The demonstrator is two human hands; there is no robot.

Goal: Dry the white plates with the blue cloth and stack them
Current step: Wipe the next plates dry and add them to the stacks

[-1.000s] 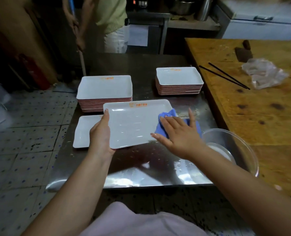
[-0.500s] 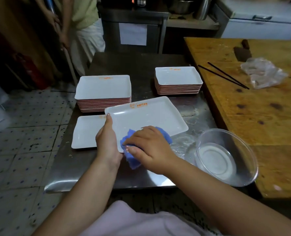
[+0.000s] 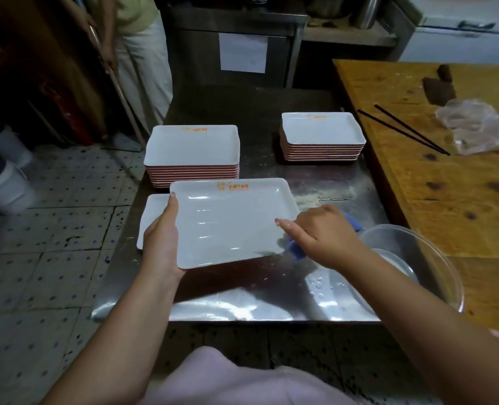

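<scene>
Wet steel table (image 3: 242,293), wooden counter (image 3: 447,200) beside, tiled floor (image 3: 52,229), seemingly kitchen

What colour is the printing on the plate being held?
Orange, along the far rim of the plate, seen in the head view.

We see a white rectangular plate (image 3: 230,223), orange-printed, tilted above a second plate (image 3: 152,220); the crumpled blue cloth (image 3: 296,249) touches its right edge; two stacks, left (image 3: 192,153) and right (image 3: 322,135), stand behind.
</scene>
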